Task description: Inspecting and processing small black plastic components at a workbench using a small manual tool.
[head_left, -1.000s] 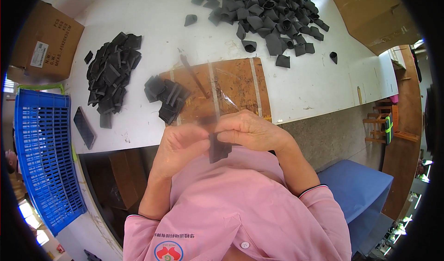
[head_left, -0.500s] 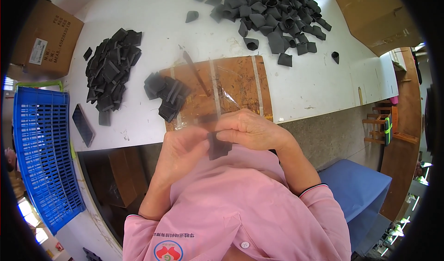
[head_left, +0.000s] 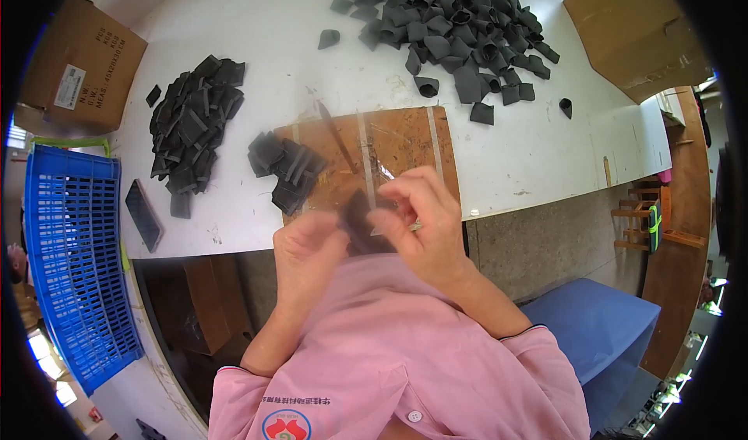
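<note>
A dark grey fabric piece, blurred by motion, is held between my two hands just past the front edge of the table. On its left side, my left hand pinches it with thumb and fingers. My right hand has curled fingers, its thumb and forefinger at the piece's right edge; blur hides the exact grip. Beyond the hands lies a tape-striped brown board with a dark, thin stick-like tool on it. A few flat dark fabric pieces overlap the board's left side.
A heap of flat dark pieces lies left, near a phone. A larger heap of dark tube-like pieces fills the far side. Cardboard boxes stand at both back corners. A blue crate is at left.
My right hand has lifted and turned, its fingers more curled and raised. The fabric piece has moved up and away from my shirt, its shape now wider. My left hand has shifted slightly.
</note>
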A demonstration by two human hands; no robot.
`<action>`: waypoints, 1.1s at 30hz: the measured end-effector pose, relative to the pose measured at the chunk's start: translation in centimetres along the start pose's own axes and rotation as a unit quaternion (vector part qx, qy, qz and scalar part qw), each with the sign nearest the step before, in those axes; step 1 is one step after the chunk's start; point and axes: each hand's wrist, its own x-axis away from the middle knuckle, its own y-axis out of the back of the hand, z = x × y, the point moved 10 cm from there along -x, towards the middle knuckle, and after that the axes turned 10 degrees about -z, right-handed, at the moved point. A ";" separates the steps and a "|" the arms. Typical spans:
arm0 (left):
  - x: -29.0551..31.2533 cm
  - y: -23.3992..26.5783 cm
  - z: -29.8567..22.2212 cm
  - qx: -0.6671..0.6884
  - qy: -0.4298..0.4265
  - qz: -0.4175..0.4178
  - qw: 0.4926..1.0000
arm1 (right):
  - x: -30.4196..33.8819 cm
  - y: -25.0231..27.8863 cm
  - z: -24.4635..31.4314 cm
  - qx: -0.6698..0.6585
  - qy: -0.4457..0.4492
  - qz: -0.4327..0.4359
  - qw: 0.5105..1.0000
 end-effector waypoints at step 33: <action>-0.9 -4.6 -8.0 0.554 0.111 0.252 0.786 | -4.1 -3.1 2.7 -0.318 -0.168 0.202 0.911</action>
